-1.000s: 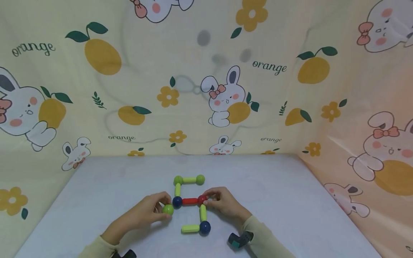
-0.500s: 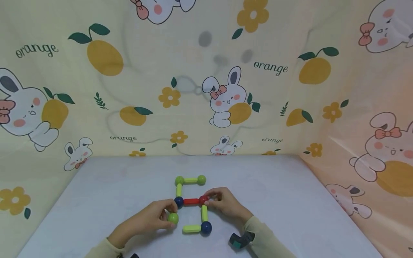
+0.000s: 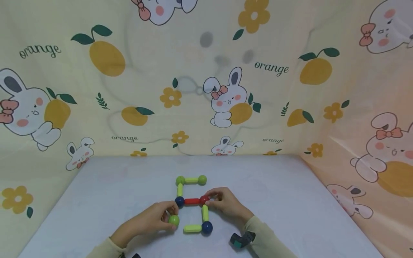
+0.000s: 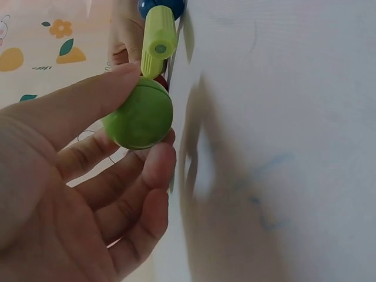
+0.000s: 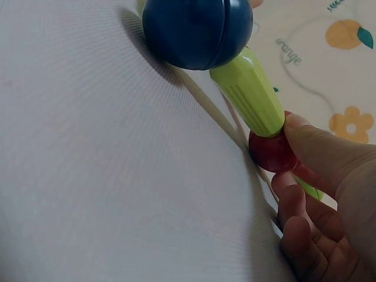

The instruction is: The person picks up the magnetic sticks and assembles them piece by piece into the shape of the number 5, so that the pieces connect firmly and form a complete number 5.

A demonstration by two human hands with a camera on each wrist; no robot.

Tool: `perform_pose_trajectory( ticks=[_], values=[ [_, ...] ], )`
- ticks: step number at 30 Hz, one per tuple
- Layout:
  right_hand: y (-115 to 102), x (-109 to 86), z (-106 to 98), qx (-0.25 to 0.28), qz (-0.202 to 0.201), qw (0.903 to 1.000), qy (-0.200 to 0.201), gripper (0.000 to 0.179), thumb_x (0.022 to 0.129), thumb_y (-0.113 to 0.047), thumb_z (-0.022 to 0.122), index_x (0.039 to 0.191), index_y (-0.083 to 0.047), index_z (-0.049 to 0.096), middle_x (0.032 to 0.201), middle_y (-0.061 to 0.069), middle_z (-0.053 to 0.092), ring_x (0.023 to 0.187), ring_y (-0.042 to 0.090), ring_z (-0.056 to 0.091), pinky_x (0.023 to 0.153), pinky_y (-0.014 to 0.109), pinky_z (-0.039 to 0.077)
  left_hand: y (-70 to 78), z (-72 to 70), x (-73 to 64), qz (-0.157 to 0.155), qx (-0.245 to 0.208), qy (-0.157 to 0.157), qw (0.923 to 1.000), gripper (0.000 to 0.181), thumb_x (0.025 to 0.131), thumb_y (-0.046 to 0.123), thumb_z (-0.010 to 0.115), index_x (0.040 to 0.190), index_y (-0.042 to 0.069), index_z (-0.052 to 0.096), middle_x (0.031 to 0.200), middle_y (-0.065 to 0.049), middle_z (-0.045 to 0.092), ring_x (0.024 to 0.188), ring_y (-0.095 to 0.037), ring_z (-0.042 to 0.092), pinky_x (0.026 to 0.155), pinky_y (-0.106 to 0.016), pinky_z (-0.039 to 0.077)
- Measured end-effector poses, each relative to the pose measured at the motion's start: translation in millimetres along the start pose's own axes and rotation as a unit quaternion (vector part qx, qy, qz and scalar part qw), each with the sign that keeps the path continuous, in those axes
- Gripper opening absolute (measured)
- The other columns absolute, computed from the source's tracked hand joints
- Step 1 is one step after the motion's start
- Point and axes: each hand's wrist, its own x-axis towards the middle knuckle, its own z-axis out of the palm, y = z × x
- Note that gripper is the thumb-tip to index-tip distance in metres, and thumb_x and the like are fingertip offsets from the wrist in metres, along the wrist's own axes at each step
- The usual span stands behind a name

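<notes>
Between thumb and fingers, my left hand (image 3: 151, 219) pinches a green ball (image 4: 141, 114), apart from the free end of the bottom yellow-green rod (image 3: 192, 228). My right hand (image 3: 228, 205) grips the red ball (image 5: 273, 153) at the right of a flat, S-like shape of magnetic rods and balls. A red rod (image 3: 192, 201) joins that ball to a blue ball (image 3: 179, 202); my left fingers are close to it, contact unclear. Below the red ball, an upright yellow-green rod (image 5: 249, 94) leads to another blue ball (image 5: 200, 29), where the bottom rod attaches.
Two green balls, the left one (image 3: 180, 180) and the right one (image 3: 202, 180), with a rod between them form the shape's far side. The white tabletop (image 3: 274, 186) ends at a patterned cloth backdrop (image 3: 148, 71). A dark wrist device (image 3: 242, 239) sits by the right sleeve.
With the green ball, my left hand has moved right and toward the near side, from beside the middle blue ball to the bottom rod's free end. The right hand still holds the red ball.
</notes>
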Motion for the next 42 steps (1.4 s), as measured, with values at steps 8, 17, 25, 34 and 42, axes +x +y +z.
perform_pose_trajectory(
  ticks=[8, 17, 25, 34, 42],
  values=[
    [2.5, 0.8, 0.4, 0.002, -0.007, 1.0, -0.001, 0.027, 0.092, -0.021, 0.075, 0.116, -0.01, 0.074, 0.099, 0.004, 0.068, 0.065, 0.007, 0.047, 0.056, 0.018, 0.039, -2.2, 3.6, 2.3, -0.006, -0.006, -0.006, 0.9999, 0.032, 0.083, 0.016, 0.083, 0.106, 0.011, 0.061, 0.102, -0.001, 0.066, 0.074, -0.009, 0.055, 0.064, -0.021, 0.046],
    [-0.8, -0.8, 0.3, 0.007, -0.006, 1.0, -0.001, 0.027, 0.092, -0.021, 0.075, 0.117, -0.011, 0.073, 0.096, 0.003, 0.065, 0.066, 0.008, 0.047, 0.057, 0.019, 0.039, -1.1, 3.9, 2.1, -0.008, -0.005, -0.014, 0.9999, 0.033, 0.082, 0.014, 0.084, 0.105, 0.012, 0.06, 0.102, -0.001, 0.065, 0.072, -0.008, 0.054, 0.062, -0.02, 0.045],
    [1.7, 1.1, 0.1, 0.0, -0.004, 1.0, -0.003, 0.027, 0.092, -0.022, 0.075, 0.116, -0.011, 0.074, 0.101, 0.004, 0.069, 0.066, 0.008, 0.048, 0.058, 0.019, 0.04, 1.5, 5.8, 1.7, -0.01, -0.003, -0.015, 0.9998, 0.034, 0.081, 0.014, 0.084, 0.105, 0.012, 0.061, 0.103, -0.001, 0.065, 0.072, -0.009, 0.054, 0.063, -0.02, 0.045],
    [2.7, 2.5, -0.9, -0.005, -0.007, 1.0, -0.002, 0.029, 0.092, -0.025, 0.075, 0.118, -0.011, 0.073, 0.103, 0.004, 0.072, 0.068, 0.008, 0.05, 0.06, 0.019, 0.042, 5.1, 7.3, 2.4, -0.019, 0.0, -0.017, 0.9997, 0.03, 0.081, 0.013, 0.084, 0.104, 0.014, 0.064, 0.1, 0.002, 0.066, 0.075, -0.013, 0.055, 0.064, -0.02, 0.045],
    [0.5, 0.3, -1.2, 0.004, -0.008, 0.9999, -0.007, 0.029, 0.092, -0.023, 0.075, 0.118, -0.011, 0.073, 0.099, 0.003, 0.07, 0.066, 0.008, 0.049, 0.059, 0.019, 0.041, 4.3, 8.6, 2.3, -0.021, -0.004, -0.022, 0.9995, 0.03, 0.08, 0.012, 0.084, 0.104, 0.013, 0.066, 0.097, 0.003, 0.065, 0.075, -0.013, 0.055, 0.064, -0.02, 0.045]
  ],
)
